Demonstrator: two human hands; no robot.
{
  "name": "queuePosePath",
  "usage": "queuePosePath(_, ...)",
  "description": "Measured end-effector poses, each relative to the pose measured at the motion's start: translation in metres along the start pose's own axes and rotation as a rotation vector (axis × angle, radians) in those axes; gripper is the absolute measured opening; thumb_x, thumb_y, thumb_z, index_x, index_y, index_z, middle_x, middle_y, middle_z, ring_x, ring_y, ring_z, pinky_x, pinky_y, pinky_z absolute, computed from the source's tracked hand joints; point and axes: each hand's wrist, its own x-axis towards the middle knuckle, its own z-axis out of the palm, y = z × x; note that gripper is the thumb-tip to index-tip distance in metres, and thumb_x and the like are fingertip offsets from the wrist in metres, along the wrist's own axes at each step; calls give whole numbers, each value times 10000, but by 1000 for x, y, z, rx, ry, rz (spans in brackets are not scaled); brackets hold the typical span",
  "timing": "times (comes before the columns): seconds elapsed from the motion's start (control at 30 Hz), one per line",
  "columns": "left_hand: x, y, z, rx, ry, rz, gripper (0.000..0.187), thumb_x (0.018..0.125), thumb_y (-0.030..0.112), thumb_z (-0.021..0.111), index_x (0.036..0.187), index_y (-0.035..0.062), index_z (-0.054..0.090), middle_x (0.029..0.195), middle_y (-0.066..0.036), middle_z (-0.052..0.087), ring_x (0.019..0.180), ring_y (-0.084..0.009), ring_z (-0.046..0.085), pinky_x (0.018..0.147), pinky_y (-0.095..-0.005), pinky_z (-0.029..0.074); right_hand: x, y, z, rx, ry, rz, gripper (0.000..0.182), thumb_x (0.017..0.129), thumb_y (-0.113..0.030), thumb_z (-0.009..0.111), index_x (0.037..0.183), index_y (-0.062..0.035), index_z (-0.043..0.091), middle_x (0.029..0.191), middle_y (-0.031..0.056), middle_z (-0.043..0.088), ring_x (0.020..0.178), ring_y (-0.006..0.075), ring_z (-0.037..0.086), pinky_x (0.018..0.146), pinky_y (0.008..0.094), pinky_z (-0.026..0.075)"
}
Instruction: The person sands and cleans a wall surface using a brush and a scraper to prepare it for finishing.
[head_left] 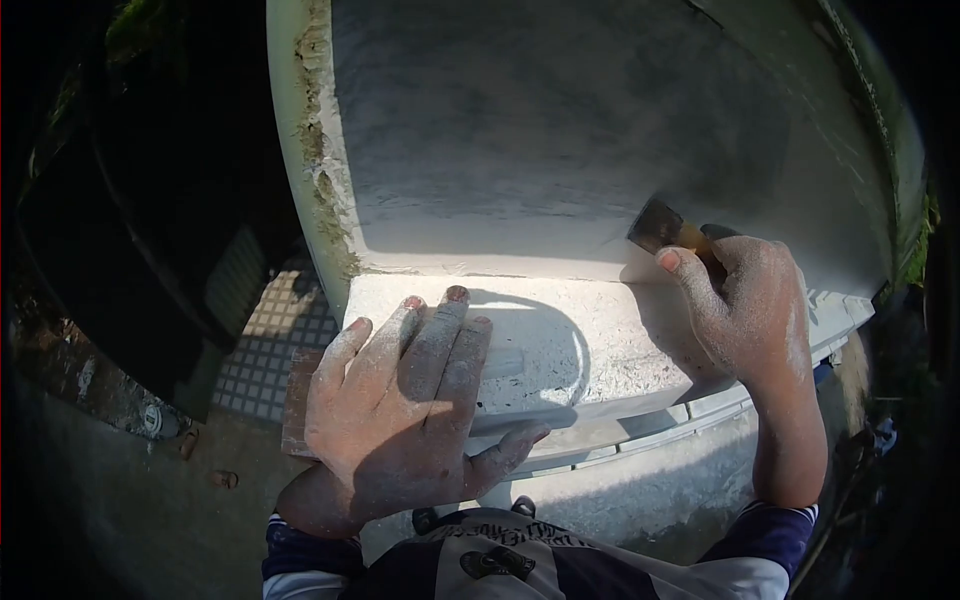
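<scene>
My right hand (750, 305) is wrapped round the handle of a putty knife (657, 226). Its short, wide, dark blade meets the lower part of a grey-white plastered wall (560, 140). Spread flat, my left hand (405, 400) lies over the left part of a white ledge (535, 370) at the foot of that wall, fingers pointing away from me. Pale dust coats both hands. Dark crumbs and specks are scattered over the ledge, and a curved shadow falls across it.
A rough, crumbling edge (318, 150) borders the wall on the left. Down at the left are patterned floor tiles (275, 350) and a small brown lump (225, 480) on the ground. Below the ledge runs a slatted white strip (640, 440) above a concrete floor (620, 505).
</scene>
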Motion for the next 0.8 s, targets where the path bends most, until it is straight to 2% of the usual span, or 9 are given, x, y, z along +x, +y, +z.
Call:
queuePosePath(0.13, 3, -3, 0, -8, 26, 29, 775, 839, 663, 727, 1350, 91, 618, 1358, -122, 665, 1226, -337, 641, 1054, -538, 463, 9, -10, 13, -87, 10, -62, 469, 943, -400, 681, 750, 19, 768, 558, 186, 638, 493, 306, 642, 553, 439, 518)
queuePosePath(0.17, 4, -2, -1, -1, 20, 38, 773, 842, 662, 725, 1350, 89, 618, 1357, -123, 665, 1223, -337, 641, 1051, -538, 465, 5, -16, 16, -113, 131, -130, 491, 942, -403, 681, 706, 22, 752, 514, 187, 601, 482, 310, 635, 552, 438, 517)
queuePosePath(0.27, 3, -2, -1, 25, 9, 49, 772, 848, 661, 719, 1352, 86, 616, 1362, -130, 657, 1220, -339, 642, 1052, -541, 465, 3, -17, 5, -125, -35, -44, 441, 925, -358, 677, 738, 31, 765, 525, 200, 606, 516, 329, 660, 586, 439, 538)
queuePosePath(0.37, 0, -2, 4, -23, 35, 27, 772, 854, 662, 713, 1356, 84, 614, 1375, -147, 643, 1225, -342, 640, 1053, -544, 463, 5, 2, -2, -70, -35, 61, 435, 927, -368, 676, 757, 21, 770, 567, 200, 636, 536, 331, 668, 599, 439, 543)
queuePosePath(0.47, 1, 0, 4, -48, 67, 25, 773, 858, 659, 709, 1362, 82, 611, 1385, -166, 631, 1229, -344, 637, 1053, -548, 464, 8, -13, 14, -88, 16, -68, 482, 939, -422, 688, 763, 20, 771, 552, 178, 634, 518, 309, 658, 569, 432, 525)
queuePosePath(0.5, 0, 1, 5, -62, 68, 34, 774, 858, 659, 708, 1365, 82, 609, 1387, -171, 628, 1232, -344, 635, 1054, -548, 465, 5, -18, 15, -146, 96, -112, 482, 934, -418, 697, 741, 20, 765, 512, 176, 606, 488, 312, 640, 551, 427, 514)
queuePosePath(0.7, 3, -3, 2, -78, 61, 52, 786, 855, 670, 705, 1359, 73, 616, 1373, -182, 636, 1266, -350, 621, 1074, -527, 464, 4, -3, 0, -4, -37, 31, 420, 917, -373, 683, 768, 8, 782, 518, 174, 614, 502, 317, 650, 571, 431, 530)
queuePosePath(0.8, 2, -2, 1, -59, 32, 37, 773, 858, 668, 703, 1343, 71, 630, 1368, -175, 645, 1261, -352, 627, 1065, -520, 470, 9, -10, 22, -147, 42, -117, 462, 941, -414, 679, 756, -3, 782, 515, 164, 613, 493, 301, 650, 549, 422, 528)
